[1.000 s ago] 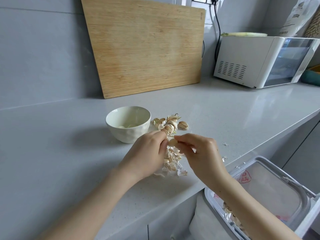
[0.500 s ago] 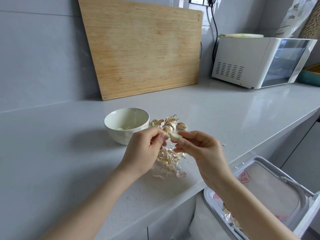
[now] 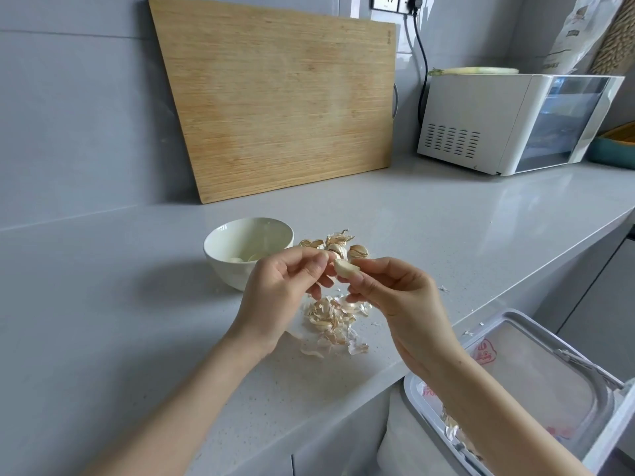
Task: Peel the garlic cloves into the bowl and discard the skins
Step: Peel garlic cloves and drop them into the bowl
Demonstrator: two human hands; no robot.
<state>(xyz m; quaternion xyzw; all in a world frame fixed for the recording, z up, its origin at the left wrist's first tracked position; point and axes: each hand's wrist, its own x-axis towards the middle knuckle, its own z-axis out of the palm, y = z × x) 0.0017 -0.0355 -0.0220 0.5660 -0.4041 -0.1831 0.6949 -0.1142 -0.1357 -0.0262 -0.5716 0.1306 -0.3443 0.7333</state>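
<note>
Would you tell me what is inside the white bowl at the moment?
Pale peeled cloves lie at the bottom of the bowl. Its near wall and the left hand cover the rest of the inside, so more may lie there unseen.

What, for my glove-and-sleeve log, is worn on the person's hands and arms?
Nothing visible: the left hand and right hand are bare, with no gloves, rings, watch or bracelet. Both forearms are bare to the frame edge; no sleeve shows.
</note>
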